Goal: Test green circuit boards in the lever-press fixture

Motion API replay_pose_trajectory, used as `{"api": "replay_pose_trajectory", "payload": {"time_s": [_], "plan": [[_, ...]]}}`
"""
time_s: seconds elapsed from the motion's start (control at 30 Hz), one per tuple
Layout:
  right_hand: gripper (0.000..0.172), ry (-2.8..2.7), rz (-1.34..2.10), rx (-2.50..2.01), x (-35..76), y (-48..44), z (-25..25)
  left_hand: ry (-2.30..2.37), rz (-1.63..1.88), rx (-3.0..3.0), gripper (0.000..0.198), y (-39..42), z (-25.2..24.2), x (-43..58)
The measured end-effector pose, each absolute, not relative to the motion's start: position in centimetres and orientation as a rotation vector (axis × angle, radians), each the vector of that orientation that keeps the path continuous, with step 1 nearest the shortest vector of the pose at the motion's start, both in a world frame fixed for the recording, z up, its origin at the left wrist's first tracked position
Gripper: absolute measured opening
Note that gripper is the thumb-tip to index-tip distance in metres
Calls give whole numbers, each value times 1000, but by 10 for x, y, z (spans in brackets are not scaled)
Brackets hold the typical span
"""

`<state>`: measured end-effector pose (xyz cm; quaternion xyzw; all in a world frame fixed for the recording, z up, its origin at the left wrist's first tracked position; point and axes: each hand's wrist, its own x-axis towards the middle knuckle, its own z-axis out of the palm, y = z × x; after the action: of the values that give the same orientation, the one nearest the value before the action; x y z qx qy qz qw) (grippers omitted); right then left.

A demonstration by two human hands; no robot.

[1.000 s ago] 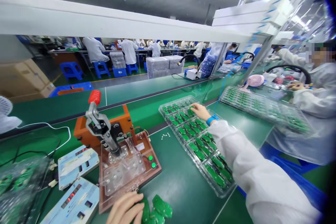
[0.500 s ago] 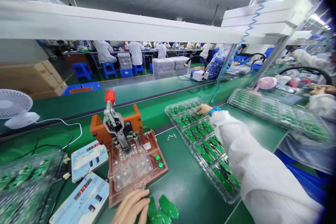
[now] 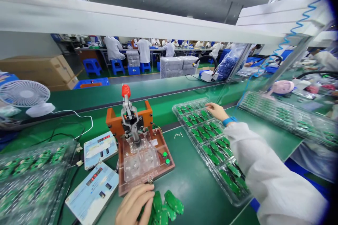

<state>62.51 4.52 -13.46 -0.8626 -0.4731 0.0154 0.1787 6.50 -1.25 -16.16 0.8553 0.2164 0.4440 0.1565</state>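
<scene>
My left hand (image 3: 136,204) rests at the front edge of the test fixture (image 3: 146,161), its fingers curled against a loose pile of green circuit boards (image 3: 173,202). Part of that pile is hidden under the palm. My right hand (image 3: 217,110), with a blue wrist strap (image 3: 229,121), is at the far right corner of a clear plastic tray (image 3: 208,163). Its fingertips are pinched together, and whatever may be between them is too small to make out. Rows of green boards fill the tray's compartments. The fixture's toggle clamp with a red handle (image 3: 126,91) stands upright.
Two blue-white display boxes (image 3: 92,191) lie left of the fixture. A second tray of boards (image 3: 34,179) and a white fan (image 3: 25,93) are farther left. Small white bits (image 3: 178,135) lie between fixture and tray. Another tray (image 3: 287,116) and a pink fan (image 3: 282,87) stand right.
The view has swung left, so things sit farther right in it. My right hand has shifted slightly toward the tray's right edge. My left hand stays by the loose boards.
</scene>
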Motion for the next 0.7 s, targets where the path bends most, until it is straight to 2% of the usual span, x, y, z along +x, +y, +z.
{"api": "replay_pose_trajectory", "payload": {"time_s": [0.37, 0.53, 0.7], "plan": [[23, -1417, 45, -2457, 589, 30, -157, 632, 1193, 2469, 15, -11, -172, 62], [26, -1440, -19, -2326, 569, 29, -125, 653, 1192, 2406, 15, -15, -165, 64], [30, -1651, 122, -2036, 503, -17, -86, 660, 1235, 2341, 18, -16, -156, 64]]}}
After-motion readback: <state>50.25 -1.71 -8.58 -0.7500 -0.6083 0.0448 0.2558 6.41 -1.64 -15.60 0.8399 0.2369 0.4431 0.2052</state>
